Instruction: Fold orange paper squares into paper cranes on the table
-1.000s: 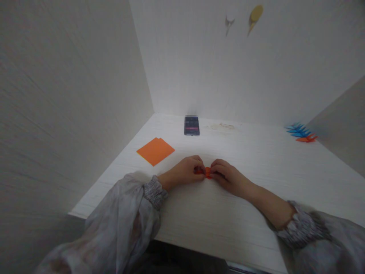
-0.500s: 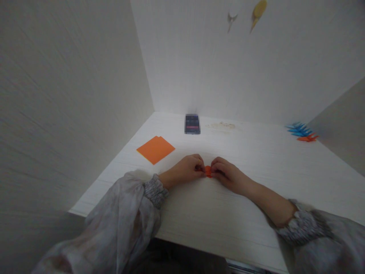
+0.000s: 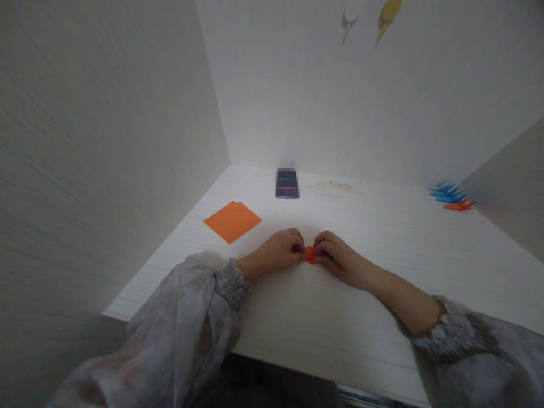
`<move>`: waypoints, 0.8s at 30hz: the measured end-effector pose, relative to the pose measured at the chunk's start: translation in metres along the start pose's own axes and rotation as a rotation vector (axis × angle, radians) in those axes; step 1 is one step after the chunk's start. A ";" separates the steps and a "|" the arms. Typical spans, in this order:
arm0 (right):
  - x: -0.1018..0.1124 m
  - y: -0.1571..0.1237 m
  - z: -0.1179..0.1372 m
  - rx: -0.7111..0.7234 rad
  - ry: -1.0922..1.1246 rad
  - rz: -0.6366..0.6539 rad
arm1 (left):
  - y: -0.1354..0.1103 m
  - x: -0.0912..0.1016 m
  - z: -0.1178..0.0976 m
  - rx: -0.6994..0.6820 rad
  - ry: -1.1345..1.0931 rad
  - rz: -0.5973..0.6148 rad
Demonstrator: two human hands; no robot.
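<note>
A small folded piece of orange paper (image 3: 310, 255) lies low over the white table between my two hands. My left hand (image 3: 289, 247) is closed on its left end, fingertips pressed together. On the right end, my right hand (image 3: 334, 255) pinches the same piece between thumb and fingers. Only the middle of the folded paper shows, with a crease line across it; its ends are hidden by my fingers. To the left of my left hand, a few square sheets of orange paper (image 3: 232, 222) lie slightly offset on one another.
Against the back wall stands a dark, blurred-out flat object (image 3: 288, 183). Several folded blue paper pieces (image 3: 448, 192) sit at the far right, with folded orange ones (image 3: 460, 205) in front. A white hook (image 3: 348, 24) and a yellow hook (image 3: 389, 14) are on the wall.
My hands stay in almost the same place. Slightly more of the folded orange paper shows between my fingertips, and the view has shifted a little.
</note>
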State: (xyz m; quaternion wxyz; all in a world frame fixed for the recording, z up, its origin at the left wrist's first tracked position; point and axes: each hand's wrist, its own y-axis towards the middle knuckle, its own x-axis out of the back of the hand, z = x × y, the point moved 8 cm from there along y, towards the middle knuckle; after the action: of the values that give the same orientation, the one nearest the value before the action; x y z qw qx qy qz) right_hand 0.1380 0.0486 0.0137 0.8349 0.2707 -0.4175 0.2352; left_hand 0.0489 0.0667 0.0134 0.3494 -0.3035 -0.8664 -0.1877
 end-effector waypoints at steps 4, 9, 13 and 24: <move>0.001 -0.001 -0.001 0.006 0.074 0.027 | 0.000 0.000 0.001 0.004 0.026 -0.012; -0.002 0.000 -0.004 0.000 -0.025 -0.005 | 0.000 0.001 0.001 0.041 0.057 -0.004; -0.003 -0.001 -0.003 0.037 -0.020 0.015 | 0.000 0.001 0.001 0.041 0.085 0.007; -0.005 0.001 -0.006 -0.045 -0.127 0.014 | 0.001 0.002 0.002 0.040 0.105 -0.010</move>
State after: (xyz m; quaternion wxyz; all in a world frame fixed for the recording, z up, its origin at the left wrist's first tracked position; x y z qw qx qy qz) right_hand 0.1381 0.0527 0.0072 0.8109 0.2631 -0.4769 0.2139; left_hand 0.0476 0.0686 0.0136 0.3996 -0.2819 -0.8518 -0.1877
